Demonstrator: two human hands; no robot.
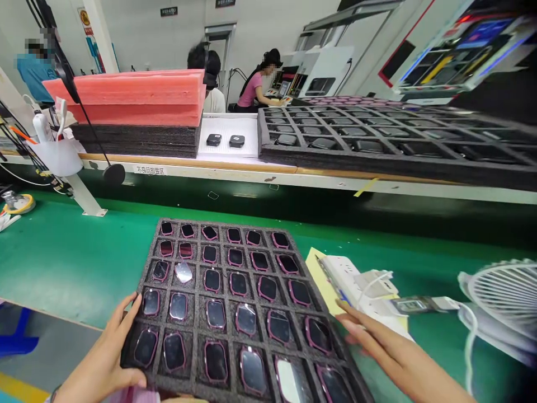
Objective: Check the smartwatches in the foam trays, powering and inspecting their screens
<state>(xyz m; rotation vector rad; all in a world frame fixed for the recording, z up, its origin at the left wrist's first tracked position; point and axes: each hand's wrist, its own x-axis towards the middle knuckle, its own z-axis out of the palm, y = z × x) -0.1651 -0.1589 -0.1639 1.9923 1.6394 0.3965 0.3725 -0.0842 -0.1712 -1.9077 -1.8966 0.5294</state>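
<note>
A dark foam tray [194,313] lies on the green mat in front of me, its square pockets filled with several pink-rimmed smartwatch bodies [245,318], screens up. My left hand [102,364] grips the tray's near left edge, thumb on top by the corner. At the tray's right edge, my right hand [380,341] lies flat with fingers stretched toward it and nothing in it. Whether the fingertips touch the foam I cannot tell.
A white power strip [354,277] on yellow paper lies right of the tray, with a small white fan [501,294] beyond. The raised shelf behind holds pink foam sheets [130,98], a white tray with two black devices [225,140] and a long dark tray [394,140]. Other people work farther back.
</note>
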